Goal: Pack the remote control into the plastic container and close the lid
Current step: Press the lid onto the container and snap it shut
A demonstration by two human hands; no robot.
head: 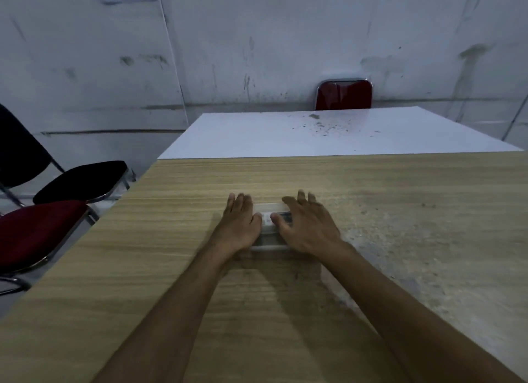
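Both hands (pixel 240 222) (pixel 308 228) press flat on the plastic container (pixel 270 225).

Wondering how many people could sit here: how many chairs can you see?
3. A red-backed chair stands behind the white table's far edge. A black chair and a red-seated chair sit left of the wooden table. Others may be out of view.

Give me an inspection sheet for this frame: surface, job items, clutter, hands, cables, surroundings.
Surface: wooden table, scuffed pale on the right; white table beyond, speckled with dirt.
Job's things: plastic container between the hands, lid on; remote control shows through it.
Clutter: nothing seen.
Hands: left hand and right hand flat, fingers spread, pressing on the container's sides; thumbs on the lid.
Cables: nothing seen.
Surroundings: red chair behind the white table; black chair and another red chair at left; stained wall.
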